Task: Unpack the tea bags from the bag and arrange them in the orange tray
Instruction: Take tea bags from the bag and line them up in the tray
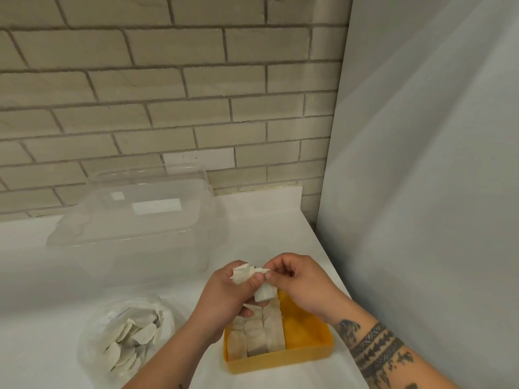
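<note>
A big clear plastic container (134,220) stands at the back of the white counter (42,282), close to the brick wall (140,94). It is well apart from my hands and blocks nothing. A plain pale panel (421,164) rises on my right, beyond the counter's edge.

Near me on the left lies the clear plastic bag (126,341), its mouth open and many white tea bags heaped inside. My left forearm passes just beside it on the right without touching it, as far as I can tell.

The orange tray (280,359) sits on the counter in front of me, a little right of centre. Three rows of tea bags (258,335) stand packed against its left side, while the right part of its floor is bare. My hands hang above the tray's far end and hide that corner from me.

My left hand (224,299) is curled round a small crumpled bunch of loose tea bags (247,276), thumb pressed across them. One of them droops down toward the tray's far rim. My right hand (297,282), with its tattooed forearm reaching in over the tray's right wall, has its fingers bent. Its thumb and forefinger pinch the top edge of the bunch, so both hands meet on the same tea bags directly above the rows already set down.
</note>
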### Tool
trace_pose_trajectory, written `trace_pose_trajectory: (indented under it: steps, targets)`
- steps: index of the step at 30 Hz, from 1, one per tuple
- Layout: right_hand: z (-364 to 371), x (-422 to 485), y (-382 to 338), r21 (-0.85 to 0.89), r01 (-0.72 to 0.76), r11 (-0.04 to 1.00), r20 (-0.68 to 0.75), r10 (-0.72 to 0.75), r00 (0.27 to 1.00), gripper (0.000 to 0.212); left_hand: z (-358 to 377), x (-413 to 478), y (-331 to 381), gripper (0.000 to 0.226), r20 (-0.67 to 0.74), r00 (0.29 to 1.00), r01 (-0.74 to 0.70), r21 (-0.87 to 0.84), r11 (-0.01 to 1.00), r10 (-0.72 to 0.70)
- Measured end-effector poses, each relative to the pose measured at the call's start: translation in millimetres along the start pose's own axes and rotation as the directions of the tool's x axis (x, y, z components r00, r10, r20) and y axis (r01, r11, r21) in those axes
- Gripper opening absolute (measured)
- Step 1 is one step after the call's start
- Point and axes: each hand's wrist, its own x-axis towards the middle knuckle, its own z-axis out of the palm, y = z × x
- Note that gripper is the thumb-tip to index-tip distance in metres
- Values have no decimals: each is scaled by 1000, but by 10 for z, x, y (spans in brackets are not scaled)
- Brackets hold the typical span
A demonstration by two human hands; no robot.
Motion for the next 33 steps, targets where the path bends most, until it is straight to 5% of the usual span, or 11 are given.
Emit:
trace_pose_trajectory:
  steps: [5, 12, 17, 22, 28, 33]
  targets:
    - [-2, 15, 88, 12, 13, 1000, -70, -12, 997, 6, 7, 27, -42, 13, -13, 1000, 1, 45, 999, 0]
    - [-57, 134, 109, -182, 41, 982, -45, -50, 998, 5, -41, 106, -90, 8, -30, 999, -13, 63, 998, 15]
    - [-313, 317, 125, -236, -36, 971, -136, 4, 991, 11, -211, 212, -171, 10, -200, 980, 21, 61, 998, -9]
    - [-377, 437, 246, -344, -112, 932, -100, 83, 992, 7, -369, 384, -416, 10, -361, 932, 102, 291, 951, 10]
    - [-211, 495, 473, -500, -139, 855, -31, 143, 989, 5, -444, 488, -723, 29, -369, 926, 241, 423, 873, -77]
    - [-92, 503, 652, -767, -33, 641, -77, -41, 996, 16, -429, 525, -797, 27, -365, 926, 255, 411, 875, -97]
